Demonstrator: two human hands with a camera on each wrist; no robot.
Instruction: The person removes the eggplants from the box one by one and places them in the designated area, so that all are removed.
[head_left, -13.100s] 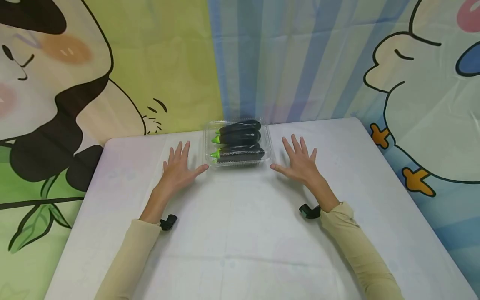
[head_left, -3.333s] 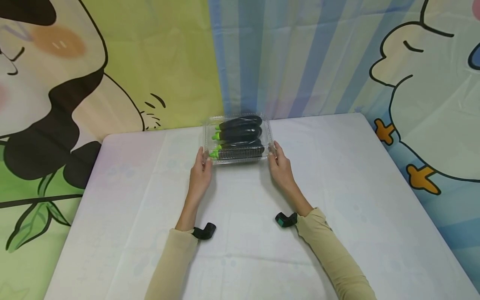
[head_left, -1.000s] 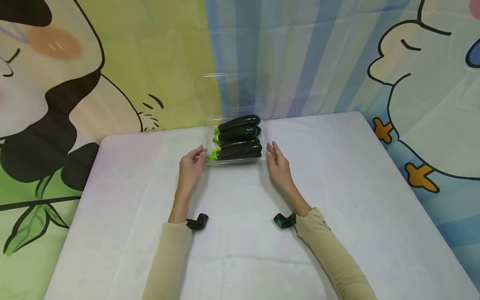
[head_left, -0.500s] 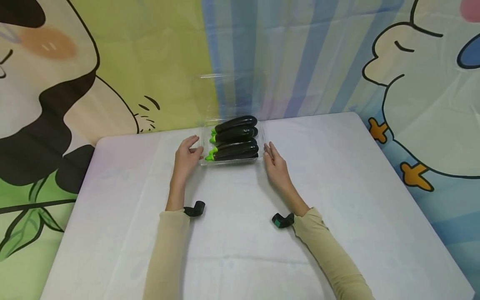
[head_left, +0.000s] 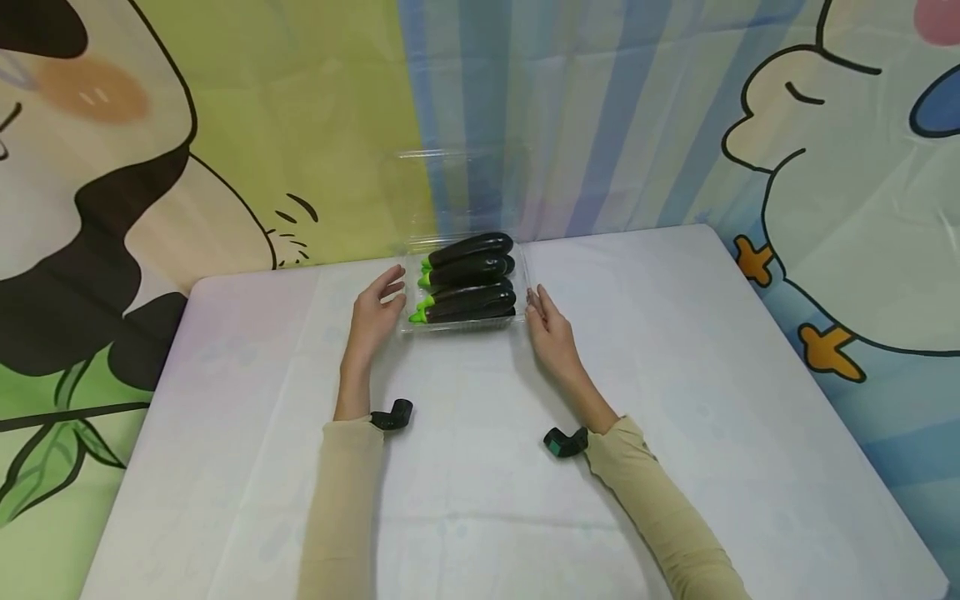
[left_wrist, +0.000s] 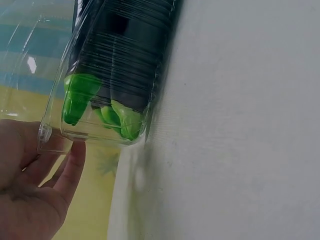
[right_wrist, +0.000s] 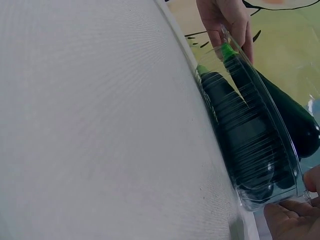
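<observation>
Several dark eggplants (head_left: 468, 271) with green stem ends lie side by side in a clear plastic clamshell box (head_left: 461, 327) at the table's back edge. Its transparent lid (head_left: 465, 154) stands raised behind them. My right hand (head_left: 557, 337) holds the box's right side, thumb above the rim and fingers under it in the right wrist view. At the opposite side my left hand (head_left: 372, 312) has its fingers loosely bent, fingertips right at the rim. In the left wrist view, fingers (left_wrist: 72, 172) show behind the box's corner, close to the green stems (left_wrist: 80, 97).
A white cloth covers the table (head_left: 480, 467). Behind it hangs a printed curtain (head_left: 300, 100) with cartoon animals and stripes, close behind the raised lid. Black cameras (head_left: 392, 415) sit at both wrists.
The lid, closed earlier, now stands raised. Both hands came from spread beside the box to its sides. Lately the left hand has slid slightly back along the rim, its grip loosened; the right stays.
</observation>
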